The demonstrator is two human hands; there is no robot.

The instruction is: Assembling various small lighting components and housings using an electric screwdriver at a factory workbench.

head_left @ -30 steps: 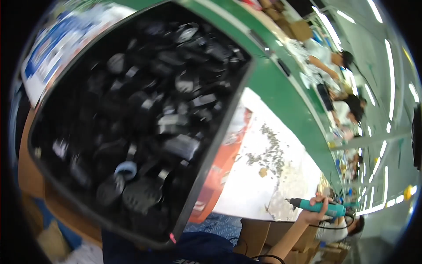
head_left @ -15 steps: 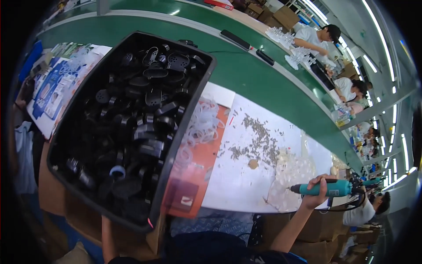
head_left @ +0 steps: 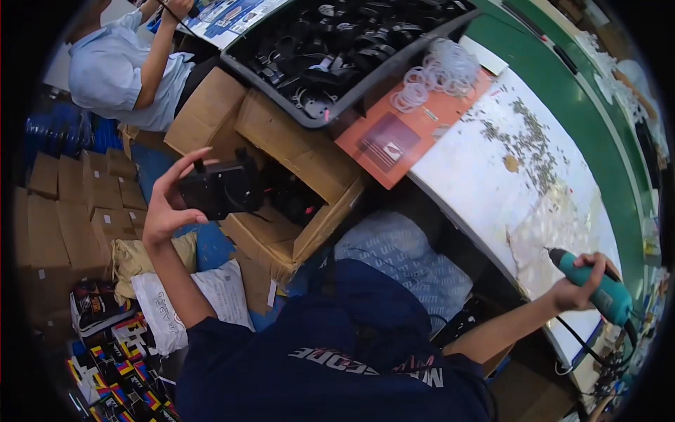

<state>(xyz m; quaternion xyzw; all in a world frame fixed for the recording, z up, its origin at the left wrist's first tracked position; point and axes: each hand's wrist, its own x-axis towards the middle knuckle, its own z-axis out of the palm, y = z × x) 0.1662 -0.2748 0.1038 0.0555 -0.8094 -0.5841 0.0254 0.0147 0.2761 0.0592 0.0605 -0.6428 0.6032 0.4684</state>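
Note:
My left hand [head_left: 167, 209] grips a black plastic part [head_left: 221, 188] between thumb and fingers, at the side of an open cardboard box [head_left: 299, 165]. Its exact kind is hard to make out. More black parts [head_left: 292, 197] lie inside that box, partly in shadow. My right hand [head_left: 575, 290] is wrapped round a teal electric screwdriver [head_left: 610, 299] with a black nose and a cable. The screwdriver's tip points left, over a pale translucent sheet [head_left: 552, 228] on the white worktop [head_left: 457, 165].
A black bin [head_left: 330, 116] full of black parts stands beyond the box. Clear plastic rings [head_left: 450, 67] lie on an orange board [head_left: 390, 141]; small screws [head_left: 527, 133] are scattered on the worktop. Cartons [head_left: 70, 218] and packages [head_left: 193, 302] fill the left, where another person [head_left: 119, 74] sits.
The view has swung left and down. My left hand, hidden behind the bin before, now shows with a black part beside the cardboard box. My right hand still holds the screwdriver.

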